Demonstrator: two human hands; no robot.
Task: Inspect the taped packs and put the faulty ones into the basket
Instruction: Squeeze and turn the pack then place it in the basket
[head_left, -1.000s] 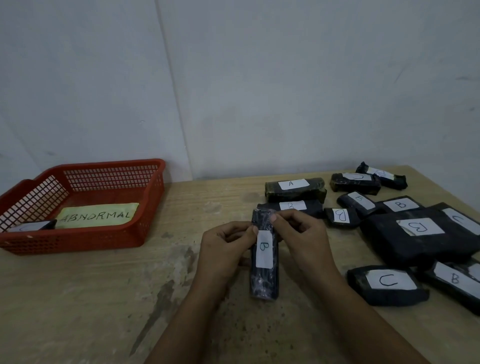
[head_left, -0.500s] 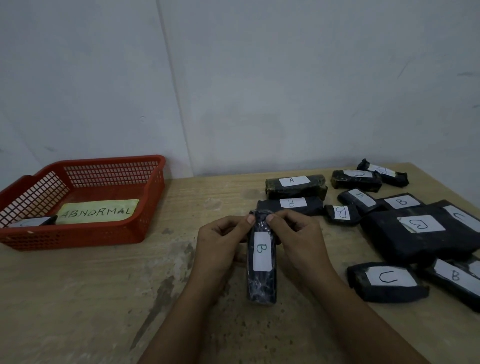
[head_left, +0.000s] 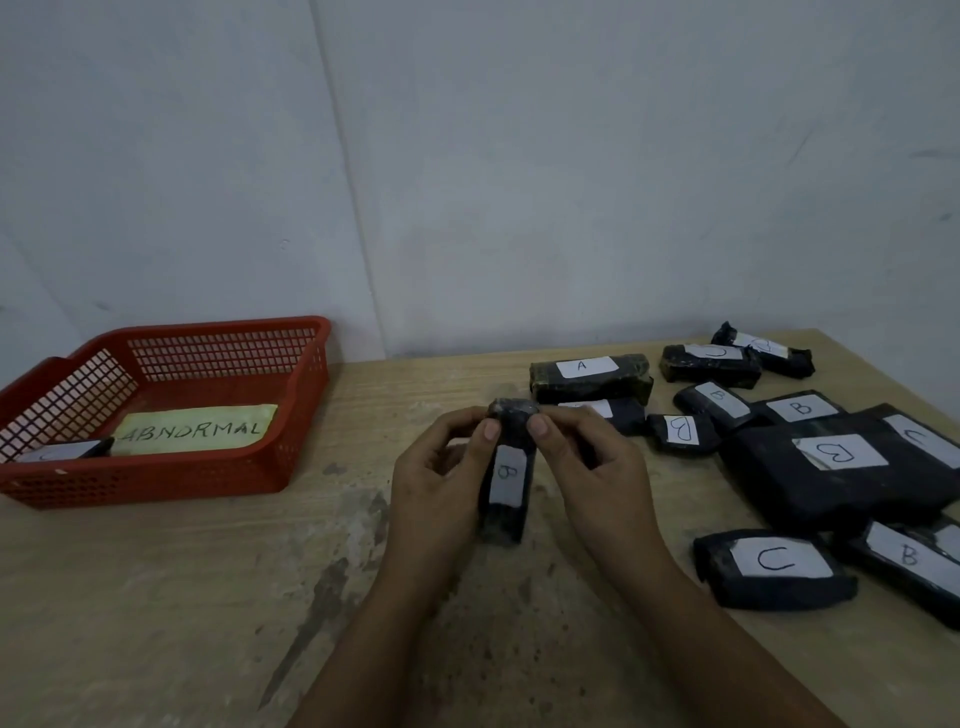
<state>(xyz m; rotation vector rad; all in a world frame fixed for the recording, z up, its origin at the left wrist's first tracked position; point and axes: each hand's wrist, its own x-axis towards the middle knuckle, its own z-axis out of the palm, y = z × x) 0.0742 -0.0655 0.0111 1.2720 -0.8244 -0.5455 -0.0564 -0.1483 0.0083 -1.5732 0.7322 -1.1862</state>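
A narrow black taped pack with a white "B" label (head_left: 506, 478) stands on end, tilted, above the middle of the wooden table. My left hand (head_left: 441, 483) grips its left side and my right hand (head_left: 592, 467) grips its right side, both thumbs pressed near its top. A red mesh basket (head_left: 306, 364) sits at the far left with a yellow "ABNORMAL" card (head_left: 195, 428) and one black pack (head_left: 62, 451) inside. Several other black labelled packs lie to the right, among them an "A" pack (head_left: 589, 375) and a "C" pack (head_left: 774, 569).
A large flat black pack (head_left: 836, 467) lies at the right, with smaller packs around and partly under it. A pale wall runs close behind the table (head_left: 156, 597). The table's right edge slants past the pile.
Both hands have tipped the "B" pack more upright and lifted its top end a little; the thumbs slid up toward that end. The camera view dipped slightly.
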